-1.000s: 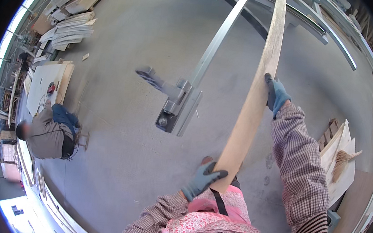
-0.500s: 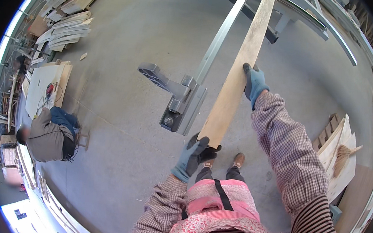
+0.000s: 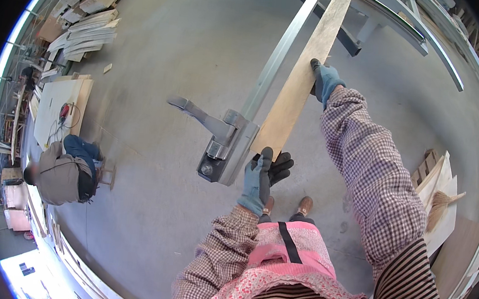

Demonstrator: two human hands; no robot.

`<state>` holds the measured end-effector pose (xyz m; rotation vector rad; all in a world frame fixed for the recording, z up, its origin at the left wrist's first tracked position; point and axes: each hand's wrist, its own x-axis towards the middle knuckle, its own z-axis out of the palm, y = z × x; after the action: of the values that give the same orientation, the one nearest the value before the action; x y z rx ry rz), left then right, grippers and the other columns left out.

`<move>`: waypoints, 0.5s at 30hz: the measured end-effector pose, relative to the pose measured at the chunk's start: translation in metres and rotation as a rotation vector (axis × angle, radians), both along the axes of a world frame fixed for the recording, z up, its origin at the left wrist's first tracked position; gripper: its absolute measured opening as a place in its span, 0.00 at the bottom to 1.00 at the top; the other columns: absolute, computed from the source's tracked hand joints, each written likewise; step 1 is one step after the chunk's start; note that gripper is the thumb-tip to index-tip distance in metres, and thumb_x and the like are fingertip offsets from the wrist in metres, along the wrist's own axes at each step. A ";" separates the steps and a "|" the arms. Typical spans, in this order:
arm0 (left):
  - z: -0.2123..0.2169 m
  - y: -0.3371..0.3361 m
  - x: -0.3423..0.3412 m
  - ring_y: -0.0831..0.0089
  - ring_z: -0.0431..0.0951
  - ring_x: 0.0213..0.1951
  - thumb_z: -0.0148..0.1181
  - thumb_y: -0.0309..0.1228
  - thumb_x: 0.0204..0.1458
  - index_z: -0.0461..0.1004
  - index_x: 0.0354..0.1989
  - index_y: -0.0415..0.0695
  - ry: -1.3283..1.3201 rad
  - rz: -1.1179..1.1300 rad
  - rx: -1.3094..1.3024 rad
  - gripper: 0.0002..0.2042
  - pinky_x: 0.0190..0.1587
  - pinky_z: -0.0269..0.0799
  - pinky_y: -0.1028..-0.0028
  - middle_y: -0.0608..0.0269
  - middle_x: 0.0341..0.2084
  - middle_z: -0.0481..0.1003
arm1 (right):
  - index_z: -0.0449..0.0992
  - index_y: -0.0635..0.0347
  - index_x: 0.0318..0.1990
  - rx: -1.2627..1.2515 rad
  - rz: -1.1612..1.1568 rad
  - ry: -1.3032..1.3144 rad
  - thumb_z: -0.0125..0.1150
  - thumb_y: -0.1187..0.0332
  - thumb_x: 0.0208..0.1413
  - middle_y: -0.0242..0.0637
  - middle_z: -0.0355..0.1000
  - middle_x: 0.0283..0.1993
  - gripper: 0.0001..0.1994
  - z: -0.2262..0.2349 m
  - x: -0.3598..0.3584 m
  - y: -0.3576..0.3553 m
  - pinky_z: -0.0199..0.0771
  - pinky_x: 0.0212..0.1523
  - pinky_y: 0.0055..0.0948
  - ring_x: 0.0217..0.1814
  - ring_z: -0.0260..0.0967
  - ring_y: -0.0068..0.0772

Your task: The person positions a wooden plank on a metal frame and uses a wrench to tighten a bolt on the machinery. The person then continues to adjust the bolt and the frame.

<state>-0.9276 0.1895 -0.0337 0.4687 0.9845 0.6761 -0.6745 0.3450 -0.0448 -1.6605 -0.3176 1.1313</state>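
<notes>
A long, narrow wooden board slants from the top of the view down toward me. My right hand, in a blue-grey work glove, grips the board's right edge, thumb on top and fingers beneath. At the near end my left hand, gloved alike, has its thumb against the board; its dark-palmed fingers reach past the corner on the right. Just left of the board runs a metal rail, ending in a grey fence clamp with a lever handle. The board's near left corner lies close beside this clamp.
Machine frame bars cross the top right. Wood sheets and a broom stand at my right. On the left, a person sits by a panel with a red power tool. Stacked boards lie at upper left.
The board has moved away from me and slightly left, its near end now beside the clamp. Both hands have travelled with it, and the left hand's fingers have spread more.
</notes>
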 end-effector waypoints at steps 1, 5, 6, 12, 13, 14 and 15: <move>-0.001 0.000 0.001 0.63 0.78 0.42 0.51 0.52 0.55 0.67 0.49 0.39 0.011 -0.008 0.005 0.26 0.39 0.76 0.72 0.53 0.40 0.76 | 0.64 0.68 0.53 0.005 0.015 0.011 0.53 0.59 0.58 0.51 0.69 0.47 0.23 0.005 0.000 0.000 0.77 0.42 0.42 0.45 0.71 0.46; -0.001 0.001 0.003 0.65 0.78 0.41 0.50 0.54 0.54 0.67 0.49 0.40 0.050 -0.044 0.024 0.27 0.38 0.75 0.72 0.54 0.39 0.76 | 0.61 0.60 0.56 0.075 0.041 0.258 0.50 0.58 0.60 0.43 0.68 0.49 0.22 0.027 0.005 -0.043 0.76 0.45 0.40 0.46 0.71 0.41; -0.001 0.000 0.005 0.66 0.78 0.40 0.50 0.55 0.54 0.67 0.49 0.41 0.046 -0.056 0.033 0.27 0.38 0.75 0.72 0.54 0.39 0.76 | 0.61 0.58 0.57 0.080 0.026 0.277 0.50 0.57 0.59 0.42 0.68 0.49 0.22 0.026 0.015 -0.061 0.75 0.46 0.40 0.48 0.70 0.41; -0.006 -0.008 0.001 0.63 0.79 0.39 0.48 0.56 0.54 0.65 0.52 0.39 0.114 0.018 0.047 0.31 0.37 0.76 0.69 0.52 0.39 0.76 | 0.70 0.49 0.47 -0.108 0.178 0.327 0.53 0.53 0.57 0.33 0.73 0.40 0.16 -0.091 0.132 -0.293 0.74 0.39 0.32 0.37 0.72 0.32; -0.001 -0.011 0.008 0.61 0.78 0.40 0.48 0.58 0.53 0.61 0.55 0.40 0.159 0.009 0.084 0.33 0.37 0.76 0.69 0.50 0.41 0.75 | 0.66 0.54 0.52 -0.173 0.152 0.188 0.53 0.58 0.58 0.35 0.73 0.36 0.18 -0.099 0.154 -0.360 0.72 0.30 0.28 0.31 0.70 0.29; -0.011 -0.016 0.012 0.60 0.78 0.41 0.49 0.59 0.52 0.58 0.58 0.40 0.146 -0.017 0.124 0.35 0.39 0.75 0.68 0.47 0.43 0.73 | 0.67 0.55 0.51 -0.257 0.053 0.114 0.51 0.63 0.58 0.33 0.72 0.32 0.14 -0.101 0.170 -0.426 0.67 0.23 0.24 0.25 0.67 0.26; -0.011 -0.022 0.028 0.59 0.77 0.43 0.49 0.59 0.52 0.55 0.59 0.40 0.161 -0.060 0.141 0.37 0.41 0.75 0.66 0.45 0.44 0.72 | 0.69 0.54 0.36 -0.347 -0.076 0.063 0.53 0.63 0.58 0.30 0.63 0.21 0.06 -0.126 0.195 -0.510 0.60 0.17 0.28 0.18 0.59 0.26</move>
<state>-0.8996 0.1678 -0.0449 0.6824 1.0732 0.6635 -0.4794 -0.1649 -0.1712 -1.9158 -0.0157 1.2292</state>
